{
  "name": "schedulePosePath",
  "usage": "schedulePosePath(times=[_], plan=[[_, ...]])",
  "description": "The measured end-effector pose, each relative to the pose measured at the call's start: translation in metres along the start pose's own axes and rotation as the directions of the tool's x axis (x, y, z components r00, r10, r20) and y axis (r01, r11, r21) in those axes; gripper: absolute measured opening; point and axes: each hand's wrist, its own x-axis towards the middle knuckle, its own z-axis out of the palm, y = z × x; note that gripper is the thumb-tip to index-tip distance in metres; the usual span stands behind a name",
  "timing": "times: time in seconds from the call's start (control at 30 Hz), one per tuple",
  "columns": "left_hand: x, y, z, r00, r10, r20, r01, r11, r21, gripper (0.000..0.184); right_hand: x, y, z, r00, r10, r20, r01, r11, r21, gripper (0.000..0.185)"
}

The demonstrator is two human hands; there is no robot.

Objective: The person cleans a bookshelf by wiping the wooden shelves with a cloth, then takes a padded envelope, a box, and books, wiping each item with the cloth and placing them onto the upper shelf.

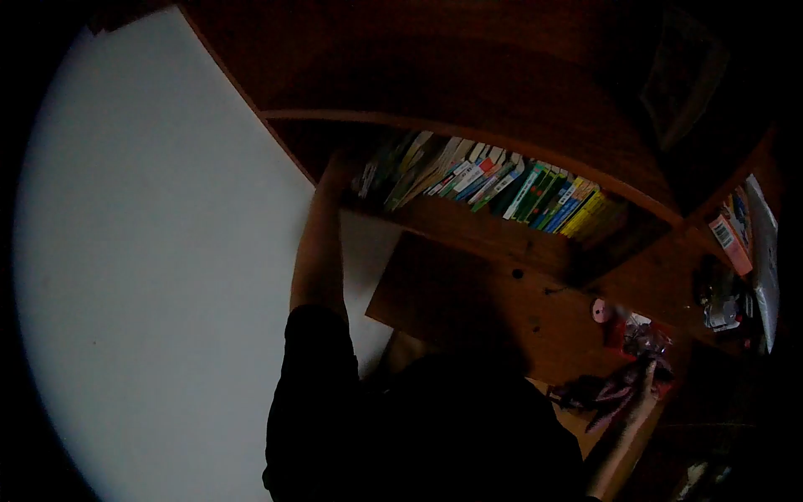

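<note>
My left hand reaches up into the dark left end of a wooden shelf, beside the leftmost books. Its fingers are lost in shadow, so I cannot tell whether they touch a book. Low on the right, my right hand is closed on a crumpled, dark pinkish cloth, which hangs over the desk's edge. Dim light blurs the finger outlines there. Just beyond that hand lies a red and clear packet.
A row of leaning books fills much of the shelf. A pale wall stands on the left. Near the packet is a small pink round object. More books and dark clutter sit at the far right.
</note>
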Motion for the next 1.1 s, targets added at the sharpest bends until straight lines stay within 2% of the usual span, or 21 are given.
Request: schedulePosePath(times=[0.07,0.13,0.17,0.2,0.27,0.33,0.37,0.43,0.5,0.53,0.57,0.63,0.7,0.77,0.83,0.87,0.93,0.97,1.0,1.03,1.1], plan=[[0.003,-0.012,0.004,0.999,0.037,0.006,-0.037,0.997,-0.062,0.039,-0.018,-0.013,0.026,1.000,0.011,-0.013,-0.012,1.000,-0.016,0.034],[0.005,-0.027,0.009,0.997,0.080,0.014,-0.078,0.989,-0.122,0.040,-0.029,-0.019,0.043,0.985,-0.170,-0.042,0.169,0.985,-0.018,0.032],[0.002,-0.034,0.009,1.000,0.021,0.023,-0.015,0.973,-0.229,0.039,-0.025,-0.012,0.040,0.985,-0.168,-0.047,0.168,0.986,-0.016,0.032],[-0.001,-0.035,0.008,0.999,-0.037,0.039,0.048,0.942,-0.332,0.039,-0.016,0.000,0.034,0.968,-0.242,-0.070,0.237,0.969,-0.074,0.034],[-0.006,-0.037,0.008,0.997,-0.065,0.049,0.079,0.932,-0.355,0.039,-0.013,0.008,0.027,0.945,-0.314,-0.093,0.300,0.945,-0.133,0.036],[-0.005,-0.038,0.005,0.994,-0.095,0.062,0.112,0.921,-0.374,0.039,-0.017,0.009,0.024,0.996,-0.074,0.050,0.072,0.997,0.038,0.041],[-0.002,-0.049,0.007,0.998,-0.046,0.050,0.061,0.929,-0.366,0.039,-0.016,0.012,0.024,0.996,-0.070,0.048,0.068,0.997,0.039,0.041],[0.007,-0.077,0.010,0.999,0.000,0.038,0.013,0.935,-0.355,0.038,-0.009,0.017,0.027,0.995,0.087,-0.037,-0.087,0.996,0.025,0.037],[0.021,-0.114,0.016,0.987,0.139,-0.081,-0.146,0.985,-0.093,0.032,-0.015,0.008,0.043,0.998,0.057,0.033,-0.059,0.997,0.051,0.033],[0.028,-0.135,0.020,0.988,0.135,-0.081,-0.142,0.986,-0.089,0.032,-0.018,0.005,0.048,0.995,0.023,0.101,-0.032,0.996,0.082,0.029],[0.024,-0.124,0.015,0.986,0.124,-0.115,-0.124,0.992,0.010,0.032,-0.017,0.010,0.049,0.994,0.025,0.103,-0.034,0.996,0.081,0.029],[-0.005,-0.063,-0.012,0.977,0.075,-0.201,-0.042,0.986,0.164,0.032,-0.010,0.020,0.047,0.945,0.086,0.317,-0.168,0.956,0.241,0.026],[-0.018,-0.039,-0.030,0.971,0.046,-0.235,-0.032,0.997,0.065,0.033,-0.019,0.006,0.069,0.956,0.072,0.283,-0.148,0.955,0.256,0.024],[-0.033,-0.050,-0.029,0.971,0.028,-0.237,-0.072,0.981,-0.182,0.036,-0.021,0.007,0.076,0.965,0.066,0.255,-0.135,0.954,0.266,0.022],[-0.056,-0.031,-0.029,0.968,0.006,-0.250,-0.115,0.900,-0.421,0.039,-0.009,0.016,0.076,0.850,0.105,0.516,-0.328,0.872,0.363,0.021],[-0.076,0.019,-0.029,0.991,0.048,-0.123,-0.042,0.998,0.051,0.039,-0.010,0.015,0.082,0.843,0.105,0.528,-0.332,0.873,0.357,0.021],[-0.087,0.031,-0.021,1.000,0.007,0.006,-0.010,0.854,0.520,0.040,-0.016,0.013,0.095,0.827,0.077,0.557,-0.310,0.889,0.337,0.021],[-0.087,0.008,-0.008,0.997,0.080,0.009,-0.080,0.994,0.072,0.045,-0.014,0.016,0.096,0.821,0.083,0.564,-0.315,0.891,0.328,0.021],[-0.086,-0.015,-0.001,0.989,0.147,-0.032,-0.147,0.909,-0.391,0.051,-0.007,0.024,0.095,0.856,0.092,0.509,-0.284,0.906,0.314,0.023],[-0.085,-0.014,-0.008,0.989,0.139,-0.043,-0.145,0.910,-0.388,0.051,0.000,0.031,0.095,0.887,0.095,0.453,-0.252,0.920,0.300,0.028],[-0.078,-0.015,-0.026,0.996,-0.045,0.075,0.084,0.737,-0.671,0.049,0.007,0.039,0.098,0.887,0.081,0.454,-0.224,0.936,0.271,0.031]])
